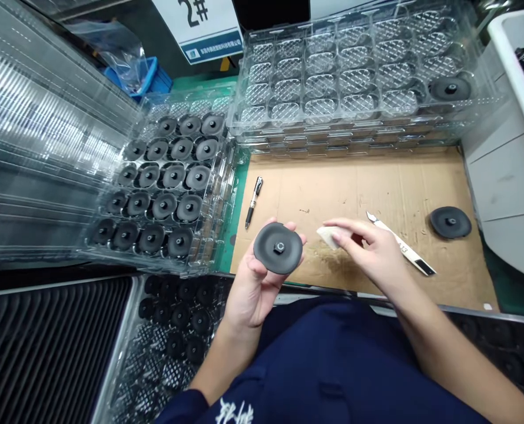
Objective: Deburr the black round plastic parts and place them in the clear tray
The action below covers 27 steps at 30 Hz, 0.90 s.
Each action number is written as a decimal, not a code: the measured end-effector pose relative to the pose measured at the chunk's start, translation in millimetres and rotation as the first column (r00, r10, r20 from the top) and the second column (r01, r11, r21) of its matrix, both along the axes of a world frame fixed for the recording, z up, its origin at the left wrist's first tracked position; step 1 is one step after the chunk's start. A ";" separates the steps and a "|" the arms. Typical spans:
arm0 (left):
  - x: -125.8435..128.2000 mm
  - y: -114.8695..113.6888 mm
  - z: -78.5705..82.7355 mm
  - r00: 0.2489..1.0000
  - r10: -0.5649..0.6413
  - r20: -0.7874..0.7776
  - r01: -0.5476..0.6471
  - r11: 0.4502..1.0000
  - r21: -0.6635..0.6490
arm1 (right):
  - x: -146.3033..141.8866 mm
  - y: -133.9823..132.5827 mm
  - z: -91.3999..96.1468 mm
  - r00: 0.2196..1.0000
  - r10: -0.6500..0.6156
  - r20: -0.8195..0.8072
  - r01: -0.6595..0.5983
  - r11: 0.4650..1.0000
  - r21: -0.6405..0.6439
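Note:
My left hand (251, 288) is closed around a round black disc (278, 248) with a small nut at its centre, held face up above the near edge of the cardboard sheet (377, 182). My right hand (372, 250) hovers just right of it, fingers pinched on a small white piece (328, 237). A white-handled knife (403, 248) lies on the cardboard partly under that hand. Another black disc (450, 222) rests on the cardboard at the right.
A clear tray (220, 176) full of black discs stands at the left, with a black pen (253, 202) beside it. At the back are stacked clear trays (288, 76), the top one holding one disc (450, 89). A white bin (509, 65) stands at the right.

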State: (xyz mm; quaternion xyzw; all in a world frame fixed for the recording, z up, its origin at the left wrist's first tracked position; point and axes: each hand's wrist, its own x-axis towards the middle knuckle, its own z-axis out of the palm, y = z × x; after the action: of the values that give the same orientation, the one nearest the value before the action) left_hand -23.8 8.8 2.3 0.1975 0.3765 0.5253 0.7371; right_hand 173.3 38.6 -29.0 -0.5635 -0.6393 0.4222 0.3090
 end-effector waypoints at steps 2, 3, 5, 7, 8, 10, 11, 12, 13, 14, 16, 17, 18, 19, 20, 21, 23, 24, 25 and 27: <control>1.8 -0.4 3.4 0.999 -0.021 0.025 0.021 1.000 -0.008 | 1.2 -7.7 -25.4 0.999 0.004 0.044 -0.002 0.998 -0.058; 3.0 -0.5 5.3 0.999 -0.031 0.035 0.031 1.000 -0.005 | 0.2 -11.5 -35.1 0.998 0.040 0.047 -0.036 0.996 -0.083; 5.4 -0.7 9.1 0.998 -0.042 0.041 0.042 0.999 0.006 | -2.9 -16.5 -45.8 0.995 0.094 0.020 -0.091 0.990 -0.107; 6.6 -1.1 12.6 0.998 -0.059 0.026 0.059 0.998 0.009 | -4.7 -17.0 -46.1 0.996 0.093 -0.006 -0.093 0.989 -0.116; 6.7 -1.4 14.0 0.997 -0.070 0.016 0.070 0.998 0.008 | -4.7 -16.0 -43.9 0.997 0.081 -0.014 -0.082 0.989 -0.120; 6.1 -2.2 16.0 0.997 -0.082 0.000 0.082 0.997 0.009 | -3.5 -13.5 -37.9 0.998 0.053 -0.023 -0.056 0.990 -0.127; 5.6 -2.6 16.7 0.996 -0.088 -0.002 0.088 0.996 0.013 | -2.6 -12.8 -35.4 0.999 0.045 -0.027 -0.048 0.990 -0.132; 5.1 -3.0 17.2 0.996 -0.091 -0.001 0.091 0.996 0.019 | -1.9 -12.7 -33.4 0.999 0.043 -0.031 -0.047 0.989 -0.138; 4.7 -3.4 17.6 0.995 -0.098 0.002 0.098 0.995 0.027 | -1.4 -13.2 -32.2 0.998 0.043 -0.038 -0.048 0.988 -0.144; 4.5 -3.9 17.9 0.994 -0.108 0.005 0.108 0.994 0.035 | -1.3 -14.1 -31.6 0.998 0.045 -0.045 -0.051 0.987 -0.151; 4.5 -4.8 18.6 0.991 -0.132 0.014 0.131 0.990 0.046 | -2.1 -16.5 -31.7 0.997 0.052 -0.057 -0.061 0.984 -0.166; 4.8 -5.3 19.0 0.991 -0.136 0.017 0.135 0.990 0.052 | -2.8 -17.6 -31.9 0.997 0.056 -0.061 -0.065 0.983 -0.173; 5.2 -5.9 19.5 0.990 -0.138 0.021 0.137 0.989 0.055 | -3.6 -18.5 -32.1 0.996 0.059 -0.064 -0.070 0.981 -0.179; 5.7 -6.5 20.0 0.990 -0.139 0.025 0.137 0.989 0.058 | -4.4 -19.0 -32.1 0.996 0.062 -0.066 -0.074 0.980 -0.183; 6.2 -7.1 20.7 0.990 -0.140 0.030 0.138 0.989 0.060 | -5.1 -19.2 -31.9 0.996 0.066 -0.068 -0.077 0.980 -0.185; 6.7 -7.6 21.4 0.990 -0.140 0.034 0.137 0.989 0.064 | -5.6 -19.1 -31.7 0.995 0.068 -0.071 -0.080 0.979 -0.186; 7.3 -8.5 23.0 0.990 -0.139 0.034 0.136 0.989 0.065 | -6.2 -18.6 -31.1 0.994 0.075 -0.074 -0.088 0.978 -0.187; 7.4 -8.8 23.8 0.990 -0.141 0.027 0.140 0.988 0.059 | -6.3 -18.4 -31.0 0.994 0.079 -0.075 -0.092 0.978 -0.187; 7.4 -9.0 24.7 0.989 -0.146 0.018 0.145 0.988 0.050 | -6.3 -18.2 -31.2 0.994 0.084 -0.076 -0.097 0.977 -0.188; 7.3 -9.2 26.4 0.988 -0.154 0.003 0.154 0.987 0.035 | -5.9 -18.2 -32.2 0.992 0.096 -0.076 -0.109 0.975 -0.192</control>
State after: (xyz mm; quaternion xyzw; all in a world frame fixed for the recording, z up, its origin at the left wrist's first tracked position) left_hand -16.5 -0.4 28.6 0.2371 0.3488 0.4736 0.7732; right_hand 167.3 20.4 -61.2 -0.5430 -0.6123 0.5171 0.2507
